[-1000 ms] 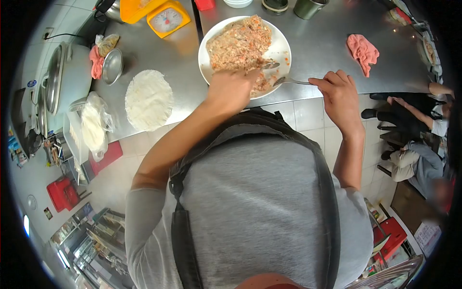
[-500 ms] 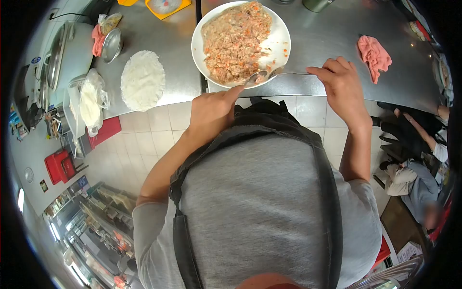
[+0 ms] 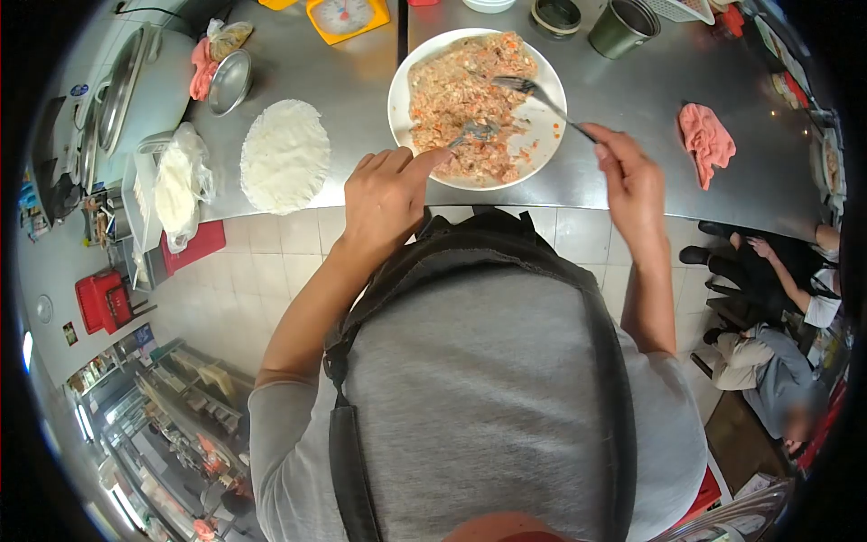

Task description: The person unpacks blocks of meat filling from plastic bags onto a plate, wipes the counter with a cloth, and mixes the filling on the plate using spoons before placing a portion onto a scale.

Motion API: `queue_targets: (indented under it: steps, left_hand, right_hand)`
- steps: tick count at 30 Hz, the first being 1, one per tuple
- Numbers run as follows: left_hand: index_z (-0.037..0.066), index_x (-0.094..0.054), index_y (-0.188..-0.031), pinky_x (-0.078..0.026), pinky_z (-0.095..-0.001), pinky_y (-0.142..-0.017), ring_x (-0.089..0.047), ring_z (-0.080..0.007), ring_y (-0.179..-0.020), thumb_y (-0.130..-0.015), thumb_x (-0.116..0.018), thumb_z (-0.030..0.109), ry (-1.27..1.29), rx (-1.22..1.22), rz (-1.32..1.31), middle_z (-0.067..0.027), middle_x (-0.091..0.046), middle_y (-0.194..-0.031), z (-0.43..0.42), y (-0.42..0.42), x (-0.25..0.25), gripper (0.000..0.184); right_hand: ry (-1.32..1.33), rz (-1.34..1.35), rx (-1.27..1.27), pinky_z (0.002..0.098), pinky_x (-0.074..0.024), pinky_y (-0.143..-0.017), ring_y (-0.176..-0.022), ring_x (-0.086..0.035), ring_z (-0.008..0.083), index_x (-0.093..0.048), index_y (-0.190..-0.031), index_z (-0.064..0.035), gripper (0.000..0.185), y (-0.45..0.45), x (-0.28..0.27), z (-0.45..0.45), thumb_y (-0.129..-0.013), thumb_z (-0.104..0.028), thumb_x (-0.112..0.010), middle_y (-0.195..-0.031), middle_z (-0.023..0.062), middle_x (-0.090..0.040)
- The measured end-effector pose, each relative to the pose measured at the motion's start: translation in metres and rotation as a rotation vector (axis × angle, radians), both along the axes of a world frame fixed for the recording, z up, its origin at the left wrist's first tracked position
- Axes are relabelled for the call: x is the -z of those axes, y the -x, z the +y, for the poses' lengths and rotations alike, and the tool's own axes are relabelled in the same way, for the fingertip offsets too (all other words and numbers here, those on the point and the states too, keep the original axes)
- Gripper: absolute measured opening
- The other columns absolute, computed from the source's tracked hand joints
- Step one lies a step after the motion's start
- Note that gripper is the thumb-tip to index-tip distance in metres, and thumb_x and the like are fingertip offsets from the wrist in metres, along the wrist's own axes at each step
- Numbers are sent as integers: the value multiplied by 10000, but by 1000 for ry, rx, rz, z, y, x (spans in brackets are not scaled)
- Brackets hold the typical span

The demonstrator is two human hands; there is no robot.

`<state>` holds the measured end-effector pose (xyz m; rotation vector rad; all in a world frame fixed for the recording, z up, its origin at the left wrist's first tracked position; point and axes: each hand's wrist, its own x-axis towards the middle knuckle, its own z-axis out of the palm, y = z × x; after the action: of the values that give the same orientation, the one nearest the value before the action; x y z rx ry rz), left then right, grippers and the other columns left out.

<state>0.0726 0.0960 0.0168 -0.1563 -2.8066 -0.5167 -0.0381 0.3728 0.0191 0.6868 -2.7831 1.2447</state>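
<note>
A white plate [image 3: 547, 144] holds a spread of minced meat filling [image 3: 470, 77] flecked with orange bits. My right hand [image 3: 632, 185] is closed on the handle of a metal fork [image 3: 549, 101], whose tines hang over the upper middle of the filling. My left hand [image 3: 384, 194], at the plate's near left edge, is closed on a second metal fork [image 3: 474, 134]; its head rests in the filling, partly hidden. Left of the plate, a round, flat white sheet [image 3: 285, 156] lies on the steel counter [image 3: 361, 99].
A yellow kitchen scale [image 3: 348, 18], a metal bowl [image 3: 229, 83] and a bagged white lump [image 3: 179, 190] are to the left. A pink cloth [image 3: 706, 143], green metal cup [image 3: 623, 29] and dark-rimmed container [image 3: 555, 16] are to the right. Other people [image 3: 768, 361] sit at far right.
The right fork has moved from the plate's near edge up over the filling. My left fork has shifted from the near edge farther into the filling. The view has shifted slightly.
</note>
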Motion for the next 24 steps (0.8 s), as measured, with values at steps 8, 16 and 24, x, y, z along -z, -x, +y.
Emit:
queue_targets:
  steps: [8,16,24]
  left_hand:
    - [155,-707,-1066,-484,-377,-624,-596,-270,-631,-806,-658,11,-158,92,-17,-77,-612,-700,-25,-4,5,302]
    - [147,-680,-1103,-524,-390,-597,-669,-285,-668,-836,-670,49,-190,207,-133,-106,-707,-821,-4,2,22,285]
    - [109,-675,-1129,-503,-323,-589,-661,-233,-646,-871,-674,87,-317,118,-325,-78,-704,-793,1,-16,41,259]
  right_hand:
    - [75,-108,-28,350,-503,-643,-723,-650,270,-666,-1130,-65,222,-23,2,-42,-929,-43,-575,-967,138,-688]
    - [17,-116,87,313,-469,-615,-657,-578,242,-686,-1100,-80,214,-29,-5,-16,-915,-31,-591,-884,111,-673]
    - [-291,-71,-211,364,-425,-710,-704,-556,257,-726,-985,-110,230,-21,-15,45,-800,0,-647,-721,79,-579]
